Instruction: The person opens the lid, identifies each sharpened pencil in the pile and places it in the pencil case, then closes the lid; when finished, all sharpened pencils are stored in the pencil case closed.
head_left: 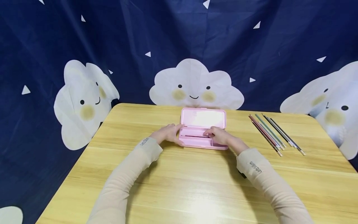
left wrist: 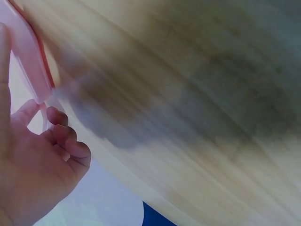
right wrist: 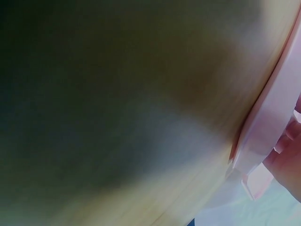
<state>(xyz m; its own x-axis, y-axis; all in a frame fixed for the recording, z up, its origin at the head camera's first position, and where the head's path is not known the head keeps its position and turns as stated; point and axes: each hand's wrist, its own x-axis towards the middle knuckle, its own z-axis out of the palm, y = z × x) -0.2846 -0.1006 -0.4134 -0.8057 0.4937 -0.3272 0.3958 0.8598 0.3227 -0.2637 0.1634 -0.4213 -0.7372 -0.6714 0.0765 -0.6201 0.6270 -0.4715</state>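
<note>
A pink pencil case (head_left: pixel 195 142) lies open on the table, its lid tipped back toward the curtain. My left hand (head_left: pixel 170 133) holds the case's left end, thumb at the front corner and index finger at the back. In the left wrist view, the other fingers of that hand curl beside the case (left wrist: pixel 29 52). The right hand (head_left: pixel 219 135) reaches into the case from the right with bent fingers. A thin dark pencil (head_left: pixel 193 136) lies lengthwise inside, its right end running toward those fingertips. Whether they pinch it is hidden, also by the case wall (right wrist: pixel 270 122) in the right wrist view.
Several pencils, among them a red one (head_left: pixel 261 130), a green one (head_left: pixel 269 129) and a black one (head_left: pixel 286 135), lie slanted on the wooden table (head_left: pixel 167 180) right of the case. Behind the table hangs a dark blue curtain (head_left: pixel 179 31) with clouds.
</note>
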